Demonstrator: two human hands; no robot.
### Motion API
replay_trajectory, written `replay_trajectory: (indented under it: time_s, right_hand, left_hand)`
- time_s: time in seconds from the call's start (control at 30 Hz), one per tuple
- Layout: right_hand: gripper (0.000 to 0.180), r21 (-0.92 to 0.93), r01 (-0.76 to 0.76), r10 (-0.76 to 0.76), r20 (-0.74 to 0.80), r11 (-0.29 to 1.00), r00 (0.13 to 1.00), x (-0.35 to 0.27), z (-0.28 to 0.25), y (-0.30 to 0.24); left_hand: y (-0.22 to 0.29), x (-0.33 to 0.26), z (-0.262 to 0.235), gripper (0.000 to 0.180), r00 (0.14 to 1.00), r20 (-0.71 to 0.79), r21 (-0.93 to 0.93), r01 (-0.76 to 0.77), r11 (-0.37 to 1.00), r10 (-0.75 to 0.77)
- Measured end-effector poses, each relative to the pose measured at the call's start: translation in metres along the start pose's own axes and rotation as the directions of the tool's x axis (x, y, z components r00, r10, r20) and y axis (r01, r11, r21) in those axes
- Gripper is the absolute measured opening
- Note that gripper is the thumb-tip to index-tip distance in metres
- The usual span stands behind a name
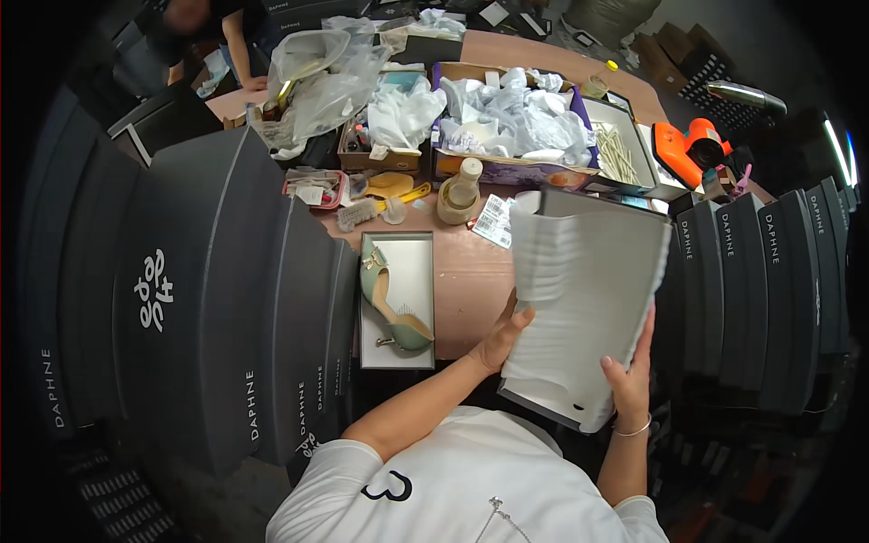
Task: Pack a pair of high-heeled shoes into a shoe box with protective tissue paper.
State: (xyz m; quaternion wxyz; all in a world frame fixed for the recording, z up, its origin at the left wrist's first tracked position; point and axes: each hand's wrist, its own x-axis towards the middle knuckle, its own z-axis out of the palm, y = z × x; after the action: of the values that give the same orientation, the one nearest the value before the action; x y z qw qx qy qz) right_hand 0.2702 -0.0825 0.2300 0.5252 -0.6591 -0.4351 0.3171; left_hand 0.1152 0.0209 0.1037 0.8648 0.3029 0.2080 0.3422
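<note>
Tilted over the front right of the table is a dark grey shoe box point(605, 206), held between my two hands. A white, rippled foam sheet point(588, 290) covers most of its inside. My left hand point(503, 339) grips the box's left side, its thumb showing at the edge. On the opposite side, my right hand point(631, 385) clasps the lower right edge, thumb over the sheet. Left of it, a second shoe box point(415, 262) with a white inside lies on the table. In that box rests a pale green heeled shoe point(407, 333) with an ornament at the toe.
Tall stacks of dark shoe boxes stand at left point(195, 299) and right point(742, 281). Farther back are a purple carton point(516, 170) of crumpled white paper, a glass jar point(455, 206), a yellow-handled brush point(362, 214) and an orange device point(679, 154). Another person's arm point(237, 54) rests at upper left.
</note>
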Motion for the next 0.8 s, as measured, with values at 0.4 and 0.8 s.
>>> replay_trajectory:
  time_s: [0.4, 0.8]
  right_hand:
    - [0.073, -0.148, -0.452, 0.475, 0.258, 0.880, 0.841, 0.020, 0.099, 0.230]
    - [0.072, -0.155, -0.362, 0.251, -0.477, 0.919, 0.842, 0.072, -0.017, 0.266]
  left_hand:
    - [-0.026, -0.070, -0.118, 0.067, 0.884, -0.425, 0.557, 0.424, 0.714, -0.194]
    - [-0.080, -0.002, -0.128, 0.090, 0.971, -0.086, 0.811, -0.061, -0.582, -0.222]
